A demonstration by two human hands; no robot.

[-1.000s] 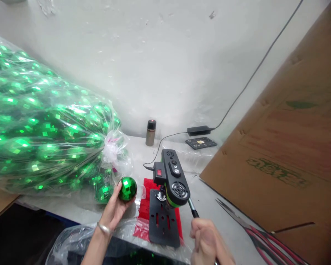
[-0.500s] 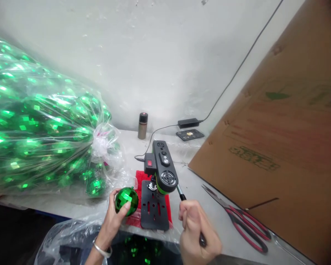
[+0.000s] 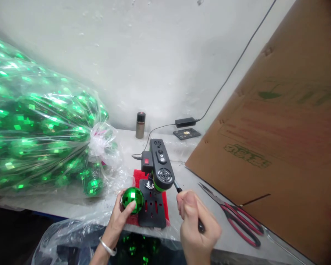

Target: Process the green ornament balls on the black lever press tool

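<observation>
A shiny green faceted ball [image 3: 132, 200] is held between the thumb and fingers of my left hand [image 3: 119, 218], at the left edge of a black slotted plate [image 3: 152, 213]. My right hand [image 3: 200, 224] is wrapped round the black handle [image 3: 201, 226] of a rod that reaches toward a black device [image 3: 162, 165]. The device stands over the rear of the plate and has round vents, buttons and a red switch on its side box. Red material [image 3: 138, 178] lies under the plate.
A clear bag of green balls [image 3: 44, 136] fills the left. Red-handled scissors [image 3: 242, 224] and a large cardboard box [image 3: 278, 140] are at the right. A small bottle [image 3: 140, 126], a power adapter [image 3: 185, 122] and a phone-like dark slab [image 3: 187, 133] sit near the wall. Green balls lie in plastic below.
My left hand has moved the green ball rightward, closer to the black plate, so that it now overlaps the plate's left edge. The whole view has shifted slightly. My right hand keeps its grip on the handle.
</observation>
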